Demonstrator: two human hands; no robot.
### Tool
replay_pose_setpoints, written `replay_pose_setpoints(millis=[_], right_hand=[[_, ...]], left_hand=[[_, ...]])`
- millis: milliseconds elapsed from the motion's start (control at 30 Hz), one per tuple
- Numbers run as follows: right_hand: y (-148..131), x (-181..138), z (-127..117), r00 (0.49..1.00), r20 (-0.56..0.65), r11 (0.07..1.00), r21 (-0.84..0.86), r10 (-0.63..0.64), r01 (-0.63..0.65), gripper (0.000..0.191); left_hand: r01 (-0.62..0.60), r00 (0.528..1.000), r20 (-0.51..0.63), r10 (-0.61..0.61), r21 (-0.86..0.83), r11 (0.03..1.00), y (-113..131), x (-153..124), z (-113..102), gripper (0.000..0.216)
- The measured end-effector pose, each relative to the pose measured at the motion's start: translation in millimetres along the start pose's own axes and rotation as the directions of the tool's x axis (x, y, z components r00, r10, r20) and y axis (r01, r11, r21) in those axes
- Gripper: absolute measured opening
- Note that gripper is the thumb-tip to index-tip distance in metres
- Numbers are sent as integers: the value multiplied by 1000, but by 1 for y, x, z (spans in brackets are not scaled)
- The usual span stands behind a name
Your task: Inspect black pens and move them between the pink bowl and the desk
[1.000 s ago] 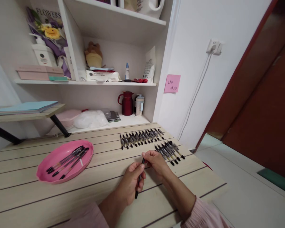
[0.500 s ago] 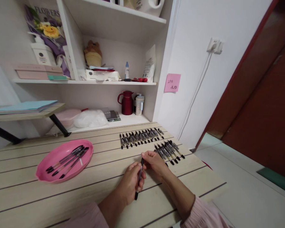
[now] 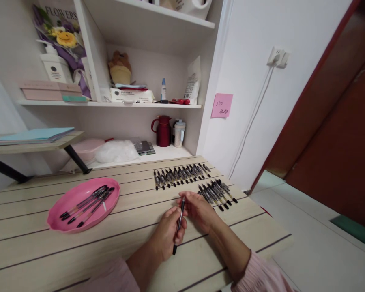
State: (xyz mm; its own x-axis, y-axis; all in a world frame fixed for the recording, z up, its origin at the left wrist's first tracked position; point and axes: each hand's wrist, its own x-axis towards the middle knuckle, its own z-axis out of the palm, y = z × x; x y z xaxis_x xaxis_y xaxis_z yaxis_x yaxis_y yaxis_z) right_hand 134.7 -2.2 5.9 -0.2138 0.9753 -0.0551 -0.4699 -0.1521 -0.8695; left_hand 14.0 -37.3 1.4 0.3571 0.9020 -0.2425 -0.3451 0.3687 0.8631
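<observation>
My left hand (image 3: 167,233) is closed round the barrel of a black pen (image 3: 179,225), holding it steeply over the wooden table (image 3: 118,243). My right hand (image 3: 197,211) pinches the pen's upper end, where the cap sits. Just beyond my right hand lies a short row of capped black pens (image 3: 217,192). A longer row of capped pens (image 3: 179,175) lies further back. To the left, a pink oval tray (image 3: 63,202) holds several more black pens (image 3: 88,204).
Shelves behind the table carry a red jug (image 3: 162,132), a mug, a plastic bag, boxes and a flower bouquet. A pink sticky note (image 3: 221,105) hangs on the white wall. The table's right edge drops to the floor beside a red door (image 3: 337,134).
The pen has been raised slightly between my hands, and my right fingers have shifted on its upper end. The view has moved a little. The rows and the tray are unchanged.
</observation>
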Motion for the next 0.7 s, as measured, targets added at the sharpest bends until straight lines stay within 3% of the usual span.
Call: replay_pose_setpoints(millis=[167,267,467,600,700], right_hand=[[1,1,-2,1000,12,997,-76,-12,13,34],[1,1,-2,999,49,1000,-12,-15,16,32],[4,3,-5,1000,-9,997,-74,-4,3,32],[4,4,-6,998,28,998,36,-57,56,29],[0,6,-8,994,-51,991,97,-93,98,29]], left_hand=[[7,1000,8,-7,16,1000,0,0,-1,23],[7,1000,12,-7,4,1000,0,0,0,22],[4,1000,12,-4,7,1000,1,0,1,21],[15,1000,4,-15,19,1000,1,-1,1,20],[14,1000,0,-14,21,1000,1,-1,1,19]])
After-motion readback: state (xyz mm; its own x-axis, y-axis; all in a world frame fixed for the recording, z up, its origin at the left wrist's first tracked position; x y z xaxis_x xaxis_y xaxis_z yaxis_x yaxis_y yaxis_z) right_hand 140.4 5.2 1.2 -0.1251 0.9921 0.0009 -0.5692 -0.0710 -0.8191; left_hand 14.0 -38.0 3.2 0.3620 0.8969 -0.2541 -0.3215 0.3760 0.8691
